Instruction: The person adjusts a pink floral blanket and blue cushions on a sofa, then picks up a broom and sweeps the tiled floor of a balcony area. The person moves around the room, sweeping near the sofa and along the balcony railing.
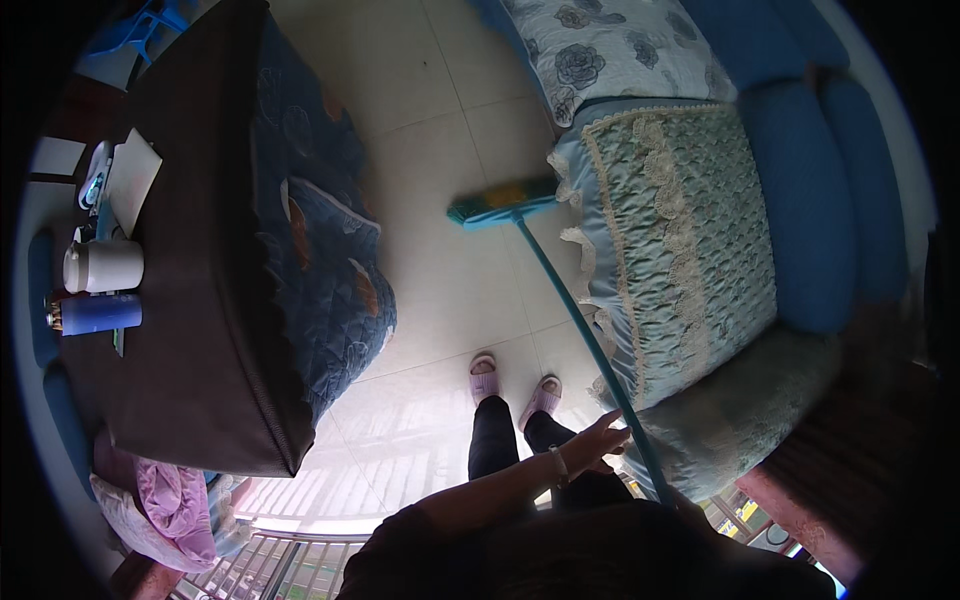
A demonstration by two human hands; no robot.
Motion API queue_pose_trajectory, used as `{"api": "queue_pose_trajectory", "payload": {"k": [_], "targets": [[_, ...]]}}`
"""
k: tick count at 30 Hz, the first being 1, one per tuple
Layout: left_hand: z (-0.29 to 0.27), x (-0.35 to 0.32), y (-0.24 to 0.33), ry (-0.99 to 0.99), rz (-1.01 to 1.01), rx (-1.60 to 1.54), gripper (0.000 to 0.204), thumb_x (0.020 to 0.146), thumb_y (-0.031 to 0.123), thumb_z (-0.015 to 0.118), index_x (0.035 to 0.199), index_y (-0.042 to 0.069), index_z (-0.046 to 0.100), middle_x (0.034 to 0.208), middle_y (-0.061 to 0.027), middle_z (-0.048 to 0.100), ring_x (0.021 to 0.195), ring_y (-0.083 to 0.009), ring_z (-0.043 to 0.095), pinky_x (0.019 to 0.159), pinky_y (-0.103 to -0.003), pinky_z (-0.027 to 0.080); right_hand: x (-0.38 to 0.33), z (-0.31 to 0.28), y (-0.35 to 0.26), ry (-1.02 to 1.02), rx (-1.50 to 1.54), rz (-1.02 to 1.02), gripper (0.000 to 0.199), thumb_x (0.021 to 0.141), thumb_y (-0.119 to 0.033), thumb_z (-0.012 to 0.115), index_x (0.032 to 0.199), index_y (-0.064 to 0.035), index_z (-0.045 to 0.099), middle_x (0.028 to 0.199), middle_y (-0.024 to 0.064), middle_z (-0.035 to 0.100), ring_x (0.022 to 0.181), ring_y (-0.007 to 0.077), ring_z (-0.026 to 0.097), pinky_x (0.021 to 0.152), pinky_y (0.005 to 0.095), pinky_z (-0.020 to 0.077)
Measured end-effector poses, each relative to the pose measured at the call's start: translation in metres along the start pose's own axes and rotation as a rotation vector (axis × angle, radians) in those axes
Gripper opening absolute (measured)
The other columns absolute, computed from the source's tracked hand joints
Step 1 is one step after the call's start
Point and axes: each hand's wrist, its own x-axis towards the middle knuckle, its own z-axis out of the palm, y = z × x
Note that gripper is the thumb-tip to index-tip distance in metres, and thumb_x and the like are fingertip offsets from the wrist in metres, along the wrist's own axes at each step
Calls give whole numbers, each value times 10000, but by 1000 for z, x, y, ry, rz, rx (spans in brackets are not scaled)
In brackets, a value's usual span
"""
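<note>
While I look down from the head view, my left hand (pixel 598 440) is stretched out with the fingers spread loosely, reaching toward the mop handle (pixel 585 325); its fingertips lie right at the pole, but I cannot tell whether they touch it, and they are not closed round it. There is a bracelet (pixel 556 466) on that wrist. My right hand (pixel 688 500) sits lower on the same handle, mostly hidden at the dark edge of my body, so I cannot tell how it grips.

The handle is teal and runs up and to the left from my hands to the mop head (pixel 503 203), a flat green bar with a yellow patch, lying on the tiled floor (pixel 440 130) just at the front edge of the sofa (pixel 800 200). A quilted, lace-trimmed cover (pixel 690 240) drapes the sofa seat, with a flowered pillow (pixel 610 45) beyond it.

My feet in pale slippers (pixel 483 368) stand on the floor between the sofa and a surface (pixel 190 330) under a dark cloth. On it stand a white mug (pixel 103 266) and a blue bottle (pixel 97 314) lying on its side.
</note>
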Motion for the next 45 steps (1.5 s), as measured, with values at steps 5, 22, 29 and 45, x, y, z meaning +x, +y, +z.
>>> {"api": "queue_pose_trajectory", "payload": {"k": [5,22,29,45], "targets": [[-11,64,2,315,230,287,892,851,374,594,1429,123,-38,1234,-232,460,1126,-380,470,853,-464,454,93,-9,-94,-177,568,271,431,943,-268,417,1345,-120,374,599,58,545,446,121,518,418,282,434],[-2,8,-11,363,182,-217,466,797,224,685,1150,57,430,1054,-132,485,892,-205,533,714,-297,502,149,11,-110,-220,459,-203,597,912,-353,458,1405,-90,247,1174,171,539,1073,254,545,848,334,457],[-71,28,78,383,380,-179,295,890,298,524,1034,58,428,891,-85,520,730,-177,538,643,-314,471,236,-38,-210,-205,390,-101,392,958,-193,374,1336,-90,359,806,85,585,555,119,561,443,246,453],[-30,118,181,177,376,74,357,904,336,500,978,-8,552,876,-111,633,765,-166,592,689,-298,476,264,-189,-183,-216,233,-88,445,953,-218,442,1378,-189,310,605,-10,475,473,64,451,413,221,363]]}}
